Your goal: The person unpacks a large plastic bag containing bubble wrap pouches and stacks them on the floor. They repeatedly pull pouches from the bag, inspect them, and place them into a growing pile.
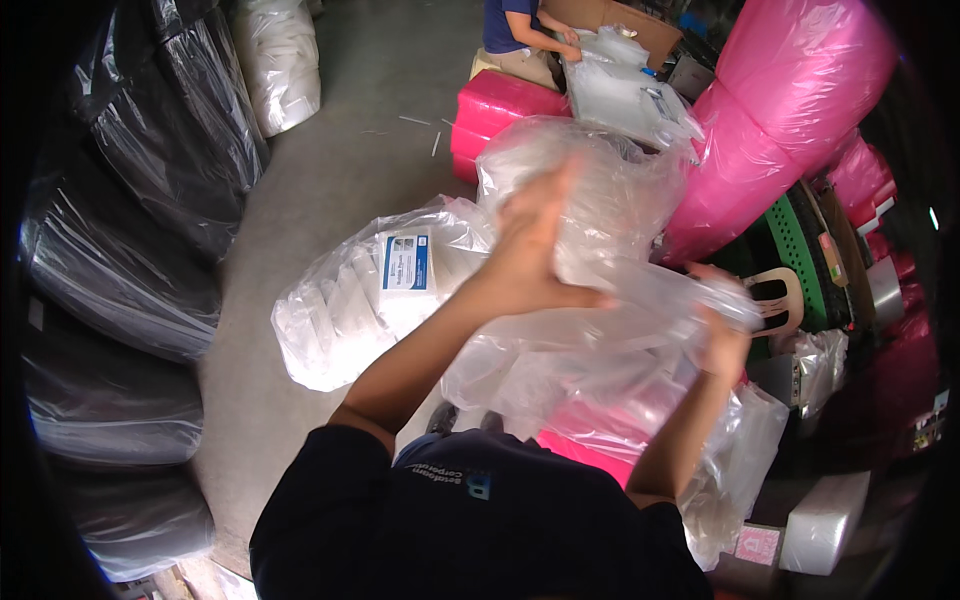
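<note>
A large clear plastic bag (620, 310) spreads in front of my body, creased and see-through. My right hand (724, 330) closes on its right end, the fingers smeared a little by motion. My left hand (535, 240) is above the bag's left part, fingers stretched out and thumb apart, also blurred. To the left of it lies a filled clear plastic sack (335, 315) with whitish packs inside and a blue-and-white label (405, 262). Just beyond my left hand stands another bulging clear sack (590, 185). Something pink (590, 440) shows under the film near my shirt.
Black plastic-wrapped rolls (130, 270) line the left side, with a white wrapped roll (278, 70) farther back. Tall pink wrapped rolls (750, 130) stand at the right, near a green perforated panel (805, 250). Another person (520, 30) works at the back beside a pink block (505, 105).
</note>
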Demonstrator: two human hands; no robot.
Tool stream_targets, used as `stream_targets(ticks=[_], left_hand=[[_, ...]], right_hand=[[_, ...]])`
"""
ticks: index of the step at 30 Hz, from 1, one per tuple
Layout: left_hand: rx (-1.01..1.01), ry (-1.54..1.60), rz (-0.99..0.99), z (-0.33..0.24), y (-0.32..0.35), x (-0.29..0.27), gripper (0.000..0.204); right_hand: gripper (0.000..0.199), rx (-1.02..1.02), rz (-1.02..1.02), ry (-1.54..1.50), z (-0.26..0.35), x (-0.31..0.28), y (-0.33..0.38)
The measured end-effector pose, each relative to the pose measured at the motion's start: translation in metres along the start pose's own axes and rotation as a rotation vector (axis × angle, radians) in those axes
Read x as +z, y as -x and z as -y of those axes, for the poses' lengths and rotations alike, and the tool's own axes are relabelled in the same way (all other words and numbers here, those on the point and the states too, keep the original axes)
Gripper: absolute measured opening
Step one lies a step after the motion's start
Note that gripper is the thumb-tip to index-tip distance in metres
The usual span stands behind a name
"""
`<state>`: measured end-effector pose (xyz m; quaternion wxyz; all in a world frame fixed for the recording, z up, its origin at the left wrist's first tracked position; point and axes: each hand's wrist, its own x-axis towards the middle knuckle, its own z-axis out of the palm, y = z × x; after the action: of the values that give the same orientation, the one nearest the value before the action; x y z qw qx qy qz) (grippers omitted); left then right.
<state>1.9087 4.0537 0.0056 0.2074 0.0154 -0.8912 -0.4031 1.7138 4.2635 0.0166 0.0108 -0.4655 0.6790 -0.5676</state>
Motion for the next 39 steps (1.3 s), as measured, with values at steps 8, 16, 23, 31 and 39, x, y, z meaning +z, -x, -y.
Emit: stream_targets(ticks=[8,16,23,31,39], left_hand=[[0.061,0.934,0.749,0.046,0.018,0.091,0.031],[-0.665,1.065,0.167,0.052,0.010,0.048,0.022],[-0.629,0.959,0.200,0.064,0.007,0.033,0.018],[-0.560,1.301,0.154,0.042,0.007,0.017,0.020],[-0.588,1.264,0.149,0.041,0.015,-0.011,0.032]], right_hand=[[0.042,0.452,-0.415,0.318,-0.094,-0.071,-0.052],[0.026,0.053,-0.058,0.129,0.000,0.139,0.059],[0.014,0.045,-0.263,-0.025,0.006,0.152,0.064],[0.007,0.004,-0.262,-0.100,0.006,0.139,0.038],[0.007,-0.053,-0.097,-0.238,0.013,0.152,0.020]])
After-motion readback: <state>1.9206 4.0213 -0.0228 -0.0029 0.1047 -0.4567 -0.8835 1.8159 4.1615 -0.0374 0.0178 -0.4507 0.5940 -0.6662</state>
